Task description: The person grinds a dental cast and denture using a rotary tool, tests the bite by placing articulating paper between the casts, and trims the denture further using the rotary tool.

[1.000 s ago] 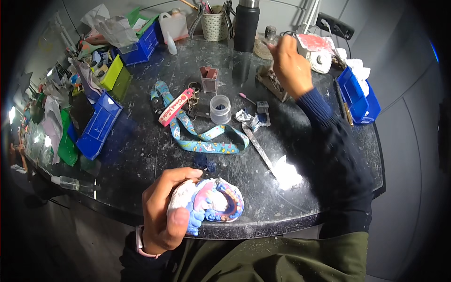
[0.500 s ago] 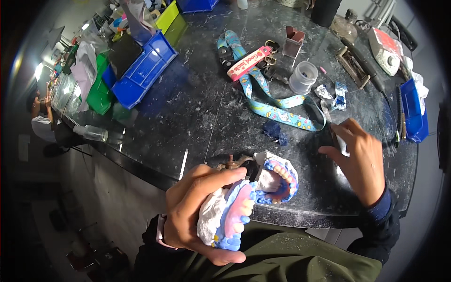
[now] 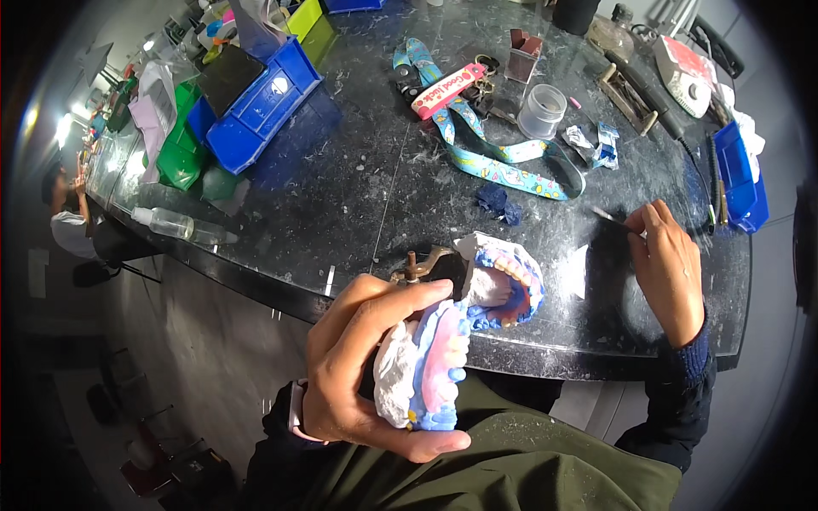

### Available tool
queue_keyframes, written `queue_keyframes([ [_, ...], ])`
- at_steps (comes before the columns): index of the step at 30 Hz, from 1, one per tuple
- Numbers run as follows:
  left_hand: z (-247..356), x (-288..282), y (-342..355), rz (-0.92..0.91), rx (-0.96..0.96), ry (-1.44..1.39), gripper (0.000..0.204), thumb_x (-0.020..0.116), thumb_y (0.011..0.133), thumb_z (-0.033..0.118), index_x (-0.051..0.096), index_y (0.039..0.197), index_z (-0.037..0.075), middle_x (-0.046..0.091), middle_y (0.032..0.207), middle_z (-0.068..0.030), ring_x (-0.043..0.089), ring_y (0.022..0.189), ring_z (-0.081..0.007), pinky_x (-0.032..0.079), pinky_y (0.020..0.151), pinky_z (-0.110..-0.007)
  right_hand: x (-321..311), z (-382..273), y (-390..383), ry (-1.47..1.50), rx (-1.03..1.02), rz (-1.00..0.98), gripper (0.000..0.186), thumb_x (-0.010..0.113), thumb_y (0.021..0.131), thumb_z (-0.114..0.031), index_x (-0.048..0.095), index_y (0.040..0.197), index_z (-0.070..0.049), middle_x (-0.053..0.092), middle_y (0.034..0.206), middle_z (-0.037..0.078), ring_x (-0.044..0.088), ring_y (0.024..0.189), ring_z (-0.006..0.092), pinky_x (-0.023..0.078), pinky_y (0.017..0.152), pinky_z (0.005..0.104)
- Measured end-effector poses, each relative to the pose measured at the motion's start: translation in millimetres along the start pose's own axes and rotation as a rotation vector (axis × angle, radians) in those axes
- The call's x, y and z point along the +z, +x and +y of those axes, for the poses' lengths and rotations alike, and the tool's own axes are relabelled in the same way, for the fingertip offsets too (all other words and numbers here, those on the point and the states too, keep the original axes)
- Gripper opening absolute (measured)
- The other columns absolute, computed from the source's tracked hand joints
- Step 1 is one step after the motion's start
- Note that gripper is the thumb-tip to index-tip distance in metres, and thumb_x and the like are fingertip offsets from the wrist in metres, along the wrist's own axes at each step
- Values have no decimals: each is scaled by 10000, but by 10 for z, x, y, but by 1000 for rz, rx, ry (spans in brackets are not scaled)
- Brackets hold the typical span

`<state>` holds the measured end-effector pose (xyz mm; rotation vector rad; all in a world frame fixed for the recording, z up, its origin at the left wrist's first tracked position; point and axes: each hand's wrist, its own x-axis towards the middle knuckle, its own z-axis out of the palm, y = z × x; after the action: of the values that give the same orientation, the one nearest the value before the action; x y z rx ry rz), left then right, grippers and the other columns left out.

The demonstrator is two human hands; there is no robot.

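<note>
My left hand [image 3: 366,366] is wrapped round a dental cast [image 3: 417,370] of white plaster and blue material, with a pink wax base and a row of teeth. A brass-coloured articulator [image 3: 413,268] joins it to a second cast [image 3: 503,285], opened out like a hinge at the bench edge, its teeth set in a horseshoe. Over the bench on the right, my right hand [image 3: 669,268] pinches a slim hand tool [image 3: 607,214]. Its thin, pale tip points left; the fingers hide most of the handle.
A patterned lanyard [image 3: 511,175] lies mid-bench by a clear cup [image 3: 542,112], foil scraps [image 3: 592,146] and dark blue wax bits [image 3: 498,206]. Blue bins stand left [image 3: 266,106] and right [image 3: 741,175]. A corded handpiece [image 3: 652,98] lies far right. A bottle [image 3: 162,222] lies left; another person [image 3: 70,209] sits beyond.
My right hand has picked up the slim tool off the bench and drawn it slightly right, away from the lanyard. The left hand's cast has tilted a little. The whole view has shifted.
</note>
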<state>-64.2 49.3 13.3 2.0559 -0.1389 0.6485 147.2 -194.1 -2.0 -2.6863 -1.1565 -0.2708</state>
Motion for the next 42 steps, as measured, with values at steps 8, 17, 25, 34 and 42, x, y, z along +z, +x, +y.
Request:
queue_keyframes([
  [8, 29, -43, -27, -1, -22, 61, 908, 867, 491, 503, 575, 1149, -51, 582, 938, -103, 529, 730, -161, 460, 645, -279, -10, -103, -220, -35, 228, 194, 95, 449, 852, 67, 454, 909, -9, 571, 823, 152, 582, 714, 333, 477, 610, 374],
  [17, 132, -6, 9, 1, -87, 72, 824, 898, 482, 429, 598, 1098, -29, 608, 960, -76, 544, 730, -161, 477, 640, -272, -124, -750, -558, 1659, -129, 510, 311, 526, 814, 103, 420, 1059, -56, 621, 891, 124, 531, 754, 155, 508, 450, 212],
  [25, 85, 99, -103, 74, -54, 14, 758, 899, 510, 383, 582, 1072, -15, 597, 902, -85, 571, 728, -172, 482, 620, -283, 329, -1247, -773, 2328, -333, 329, 337, 650, 745, 126, 594, 1033, -40, 591, 1176, 213, 579, 719, 210, 551, 508, 263],
  [34, 54, 101, -210, 84, -67, -22, 747, 891, 537, 398, 583, 1070, -25, 614, 890, -103, 591, 718, -176, 481, 599, -276, 359, -1308, -753, 1820, -660, 232, 389, 782, 644, 61, 675, 1006, -35, 638, 1097, 179, 633, 1007, 341, 602, 707, 382],
  [42, 13, 92, -261, 72, -50, -74, 759, 894, 507, 363, 585, 1077, -33, 615, 900, -124, 604, 756, -203, 490, 619, -286, 422, -1457, -695, 1685, -690, 343, 211, 725, 730, 34, 638, 916, -15, 653, 1026, 208, 667, 917, 340, 591, 674, 399],
])
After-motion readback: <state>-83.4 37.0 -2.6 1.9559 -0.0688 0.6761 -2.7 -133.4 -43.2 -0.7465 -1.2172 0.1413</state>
